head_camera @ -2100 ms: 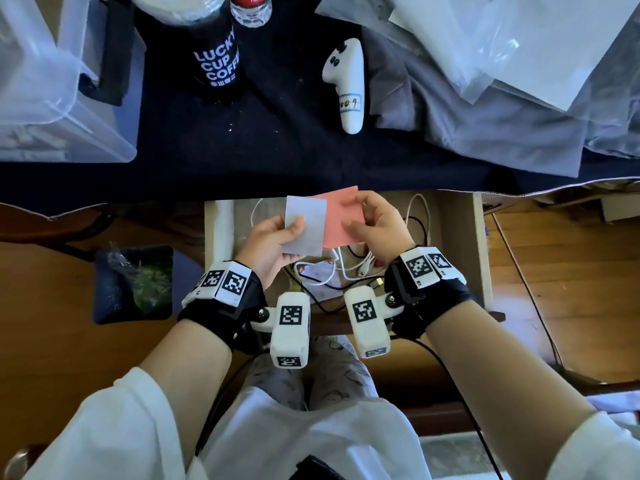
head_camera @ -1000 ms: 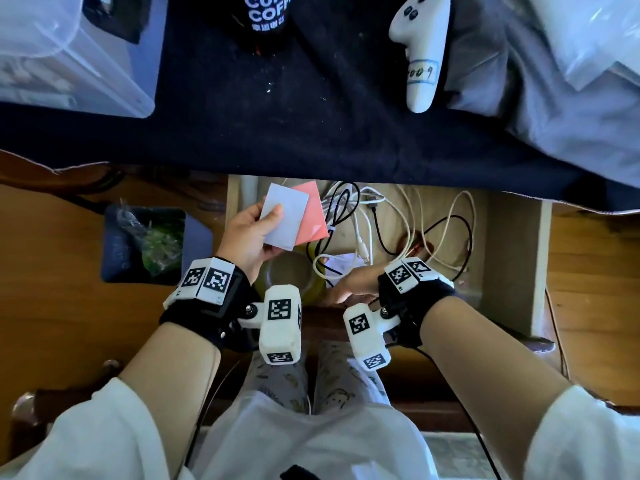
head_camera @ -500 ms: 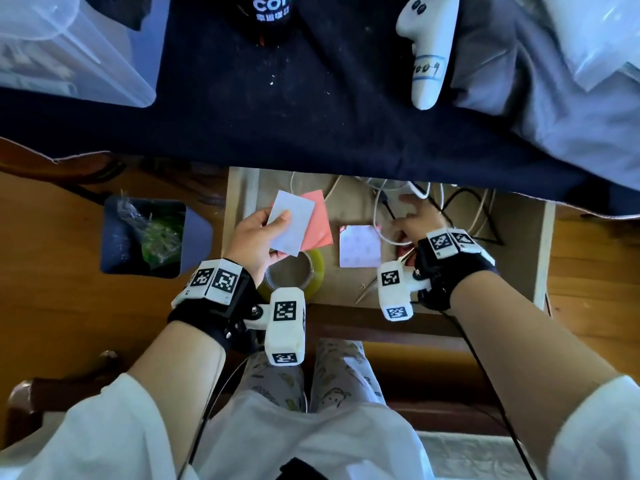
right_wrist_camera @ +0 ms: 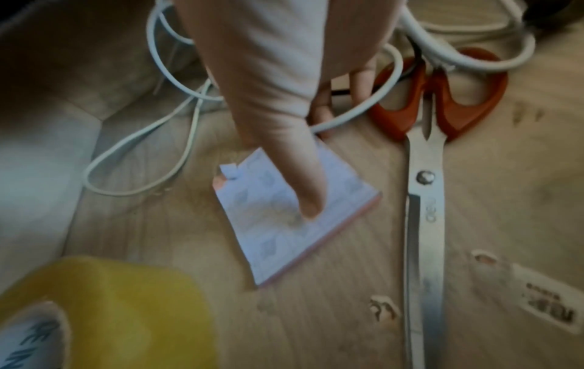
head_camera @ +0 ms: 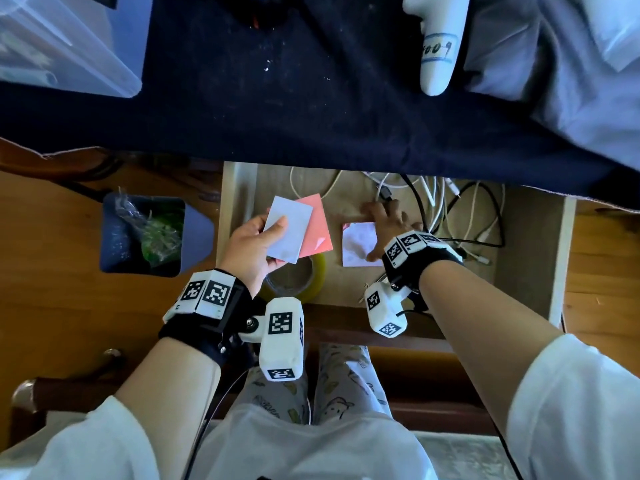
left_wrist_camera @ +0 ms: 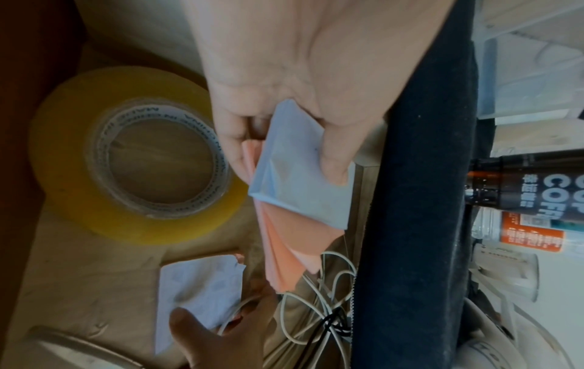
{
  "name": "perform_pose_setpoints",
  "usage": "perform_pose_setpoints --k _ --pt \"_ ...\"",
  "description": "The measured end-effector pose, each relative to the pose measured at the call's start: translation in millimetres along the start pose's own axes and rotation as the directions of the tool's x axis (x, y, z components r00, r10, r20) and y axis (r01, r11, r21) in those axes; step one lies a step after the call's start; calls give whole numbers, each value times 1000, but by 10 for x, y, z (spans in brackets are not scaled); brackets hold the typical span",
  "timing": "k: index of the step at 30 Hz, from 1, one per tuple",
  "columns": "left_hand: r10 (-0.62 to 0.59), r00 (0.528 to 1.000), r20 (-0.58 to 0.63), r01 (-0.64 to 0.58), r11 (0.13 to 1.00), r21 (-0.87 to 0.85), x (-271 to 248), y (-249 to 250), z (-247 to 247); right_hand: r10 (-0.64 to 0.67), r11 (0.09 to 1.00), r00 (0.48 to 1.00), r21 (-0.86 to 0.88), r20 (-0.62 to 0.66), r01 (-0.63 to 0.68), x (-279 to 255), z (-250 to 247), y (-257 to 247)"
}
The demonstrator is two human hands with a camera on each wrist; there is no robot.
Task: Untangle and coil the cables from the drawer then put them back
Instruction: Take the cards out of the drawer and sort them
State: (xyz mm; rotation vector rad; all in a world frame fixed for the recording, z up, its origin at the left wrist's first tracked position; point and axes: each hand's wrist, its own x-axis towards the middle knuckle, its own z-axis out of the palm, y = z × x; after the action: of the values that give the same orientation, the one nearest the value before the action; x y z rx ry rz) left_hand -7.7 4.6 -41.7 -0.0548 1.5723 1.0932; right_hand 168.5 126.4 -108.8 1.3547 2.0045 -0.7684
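Observation:
A tangle of white and black cables (head_camera: pixel 450 209) lies at the back right of the open wooden drawer (head_camera: pixel 530 244). My left hand (head_camera: pixel 252 247) hovers over the drawer's left side and pinches a white pad (head_camera: pixel 289 233) stacked on a pink pad (head_camera: pixel 317 226); the left wrist view shows the thumb on the white pad (left_wrist_camera: pixel 300 174) with the pink pad (left_wrist_camera: pixel 290 247) beneath. My right hand (head_camera: pixel 388 220) is down in the drawer. Its straight thumb (right_wrist_camera: pixel 300 194) presses a lilac note pad (right_wrist_camera: pixel 332 224), and its fingertips touch the floor beside a white cable (right_wrist_camera: pixel 357 109).
A yellow tape roll (head_camera: pixel 301 278) sits under my left hand. Orange-handled scissors (right_wrist_camera: pixel 425 179) lie right of the note pad. The table above carries a dark cloth (head_camera: pixel 311 98), a white controller (head_camera: pixel 436 46), a clear box (head_camera: pixel 52 39) and grey fabric. A bin (head_camera: pixel 145 233) stands to the left.
My right hand let go of the pink pad, pushed the cables toward the drawer's back right, then came to the note pad. My left hand keeps both pads.

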Motion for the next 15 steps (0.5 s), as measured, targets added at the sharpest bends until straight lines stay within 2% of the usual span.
perform_pose_setpoints --k 5,8,12,15 --pt "-8 1000 30 8 1000 9 19 6 -55 14 993 1000 -120 -3 -15 74 -27 -30" --pt "-12 999 30 12 1000 -4 12 32 -66 3 1000 1000 -11 -12 -3 60 -80 -9" --pt "-17 999 33 17 1000 -20 -54 109 -47 -62 990 972 107 -227 88 -181 -176 -32" --pt "-7 999 45 8 1000 -27 -120 190 -42 -64 916 962 366 -267 162 -375 -321 -42"
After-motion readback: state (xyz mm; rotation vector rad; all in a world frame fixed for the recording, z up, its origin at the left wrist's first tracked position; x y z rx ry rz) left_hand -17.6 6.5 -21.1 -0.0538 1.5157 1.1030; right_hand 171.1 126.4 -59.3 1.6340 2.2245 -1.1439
